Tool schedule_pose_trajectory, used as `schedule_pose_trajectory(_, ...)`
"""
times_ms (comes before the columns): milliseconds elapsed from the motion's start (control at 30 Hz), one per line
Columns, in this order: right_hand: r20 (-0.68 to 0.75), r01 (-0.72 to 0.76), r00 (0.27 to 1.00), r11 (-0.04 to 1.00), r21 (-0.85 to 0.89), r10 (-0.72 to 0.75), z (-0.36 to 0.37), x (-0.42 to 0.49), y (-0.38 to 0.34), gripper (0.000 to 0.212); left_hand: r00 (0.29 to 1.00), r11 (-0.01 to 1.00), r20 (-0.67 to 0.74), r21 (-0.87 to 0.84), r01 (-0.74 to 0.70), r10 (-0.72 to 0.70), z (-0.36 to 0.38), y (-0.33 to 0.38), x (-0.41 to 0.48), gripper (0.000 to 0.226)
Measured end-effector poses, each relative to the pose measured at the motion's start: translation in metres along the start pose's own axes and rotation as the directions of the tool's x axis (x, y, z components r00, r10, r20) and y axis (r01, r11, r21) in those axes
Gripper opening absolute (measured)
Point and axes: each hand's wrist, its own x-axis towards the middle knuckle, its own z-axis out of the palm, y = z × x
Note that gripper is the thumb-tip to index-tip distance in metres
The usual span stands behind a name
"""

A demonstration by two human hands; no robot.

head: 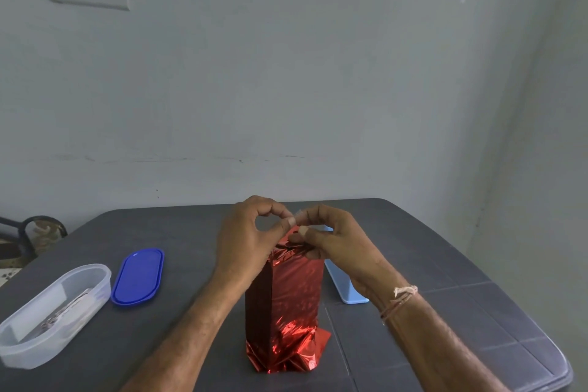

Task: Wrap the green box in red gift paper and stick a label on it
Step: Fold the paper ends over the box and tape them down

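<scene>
Foil-wrapped box (284, 296) stands upright on the bench (445, 264). Left hand (251, 232) and right hand (334, 242) pinch a clear tape strip (296, 217) (barely visible) in their fingers above its gathered top. Guessing the end gets sealed next, which needs the folds held flat.

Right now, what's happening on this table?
A person is wrapping a gift. The box stands upright on the grey table, already covered in red foil paper. The left hand and right hand pinch a small clear strip, probably tape, just above its folded top end. A clear tub and a blue lid lie to the left. No label shows yet.
</scene>
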Motion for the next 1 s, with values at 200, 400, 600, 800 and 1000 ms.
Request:
schedule_pose_trajectory(200,0.047,-0.055,0.997,0.998,-0.023,0.056,-0.005,0.003,-0.004,0.015,0.935,0.880,-0.004,0.338,-0.333,0.356,0.000,0.005,-0.007,0.008)
schedule_pose_trajectory(400,0.112,-0.141,0.984,0.990,0.010,0.139,-0.011,0.004,-0.009,0.023,0.954,0.938,0.039,0.174,-0.299,0.297,-0.003,-0.002,-0.014,0.021)
schedule_pose_trajectory(600,0.116,-0.230,0.969,0.969,0.088,0.220,-0.015,0.007,-0.013,0.030,0.971,0.968,0.070,0.086,-0.235,0.230,-0.002,0.001,-0.015,0.011)
schedule_pose_trajectory(800,0.028,-0.127,0.992,0.988,0.084,0.125,-0.008,0.004,-0.005,0.035,0.994,0.995,0.044,-0.003,-0.103,0.103,0.000,0.003,-0.017,0.010)
schedule_pose_trajectory(1000,-0.054,-0.026,0.998,0.999,0.025,0.027,0.003,0.000,0.002,0.019,1.000,0.996,0.020,-0.086,0.005,-0.003,0.001,0.006,-0.018,0.020)
